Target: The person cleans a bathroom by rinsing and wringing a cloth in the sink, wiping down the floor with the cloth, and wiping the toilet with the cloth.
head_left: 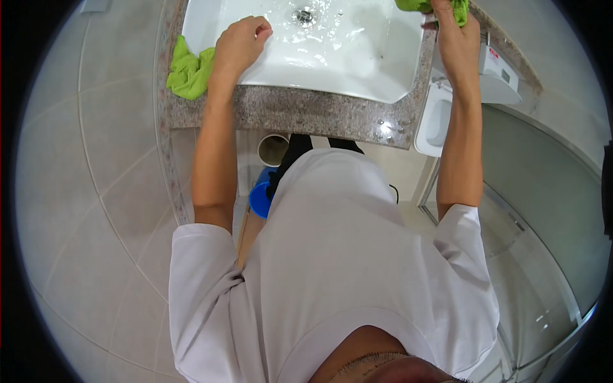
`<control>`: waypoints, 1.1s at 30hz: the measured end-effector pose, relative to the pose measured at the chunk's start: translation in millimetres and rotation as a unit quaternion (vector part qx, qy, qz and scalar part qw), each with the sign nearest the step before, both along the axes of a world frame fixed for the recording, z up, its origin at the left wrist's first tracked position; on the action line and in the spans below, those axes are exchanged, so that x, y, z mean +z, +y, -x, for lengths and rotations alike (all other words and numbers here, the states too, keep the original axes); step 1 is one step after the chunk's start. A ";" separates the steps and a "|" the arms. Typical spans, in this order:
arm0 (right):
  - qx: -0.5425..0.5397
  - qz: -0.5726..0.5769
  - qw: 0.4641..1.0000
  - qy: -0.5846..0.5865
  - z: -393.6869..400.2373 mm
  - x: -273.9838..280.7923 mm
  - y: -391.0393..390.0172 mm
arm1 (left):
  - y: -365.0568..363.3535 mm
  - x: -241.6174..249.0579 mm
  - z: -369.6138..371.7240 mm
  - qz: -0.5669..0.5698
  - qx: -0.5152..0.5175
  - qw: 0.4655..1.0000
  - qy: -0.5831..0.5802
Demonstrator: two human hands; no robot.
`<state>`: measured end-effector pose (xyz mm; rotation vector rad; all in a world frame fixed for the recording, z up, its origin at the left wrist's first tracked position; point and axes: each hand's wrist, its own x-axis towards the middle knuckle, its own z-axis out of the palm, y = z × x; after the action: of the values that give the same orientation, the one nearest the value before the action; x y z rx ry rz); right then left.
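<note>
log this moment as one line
left hand: over sink | right hand: holding green cloth | other cloth: on counter, left of sink

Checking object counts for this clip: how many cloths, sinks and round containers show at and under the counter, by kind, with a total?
Lime-green fabric cloths: 2
White glossy rectangular sink: 1
Round containers: 2 (blue plastic bucket, pale round bin)
Total: 5

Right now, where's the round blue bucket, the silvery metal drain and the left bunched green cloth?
Blue bucket (259,202), head view: its wall.
Metal drain (303,17), head view: its middle.
Left green cloth (189,75), head view: its middle folds.
</note>
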<state>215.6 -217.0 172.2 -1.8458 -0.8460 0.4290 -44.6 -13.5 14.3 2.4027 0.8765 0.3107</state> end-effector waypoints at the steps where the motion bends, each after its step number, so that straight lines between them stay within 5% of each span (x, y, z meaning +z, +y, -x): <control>1: -0.001 0.004 1.000 0.002 0.6 -5.2 2.4 | -6.7 -0.8 0.8 0.004 -0.001 1.000 0.002; 4: 0.055 0.029 0.993 -0.101 4.3 -14.1 3.6 | -21.1 4.3 -9.4 -0.024 -0.009 1.000 0.018; 7: 0.101 0.084 0.989 -0.074 12.2 -1.3 -8.8 | -51.2 13.0 -22.8 0.024 -0.044 0.999 0.006; 9: 0.131 0.046 0.989 -0.047 24.7 1.1 -18.3 | -82.1 24.9 -40.7 0.226 -0.037 0.952 -0.202; 11: 0.204 0.085 0.972 0.083 32.3 -3.4 -32.0 | -109.3 36.7 -55.1 0.369 -0.088 0.894 -0.239; 17: 0.078 -0.012 0.996 0.040 37.3 -22.7 -76.4 | -171.3 58.8 -90.1 0.499 -0.080 0.830 -0.235; 18: 0.032 -0.033 0.991 0.127 36.3 -29.5 -92.0 | -182.3 66.6 -93.9 0.528 -0.049 0.809 -0.255; 20: -0.011 -0.060 0.975 0.215 41.8 -44.4 -118.3 | -218.0 71.3 -113.0 0.492 -0.104 0.808 -0.307; 22: -0.109 -0.216 0.872 0.425 50.1 -59.1 -144.3 | -243.0 74.4 -124.8 0.455 -0.158 0.801 -0.355; 24: -0.169 -0.213 0.868 0.415 42.8 -70.3 -182.0 | -262.6 78.4 -129.1 0.176 -0.287 0.894 -0.297; 28: -0.376 -0.212 0.848 0.306 35.3 -83.8 -265.4 | -300.0 92.0 -126.4 0.178 -0.314 0.909 -0.207; 32: -0.435 -0.092 0.857 0.262 24.5 -108.3 -399.0 | -333.2 70.9 -112.8 0.128 -0.291 0.933 -0.170; 33: -0.440 -0.029 0.868 0.229 26.3 -120.6 -429.4 | -342.0 61.5 -107.2 0.050 -0.304 0.950 -0.057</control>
<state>189.4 -646.4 51.7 -1.7545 0.3302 0.2199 62.6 -355.5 75.8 2.3907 0.0727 0.1551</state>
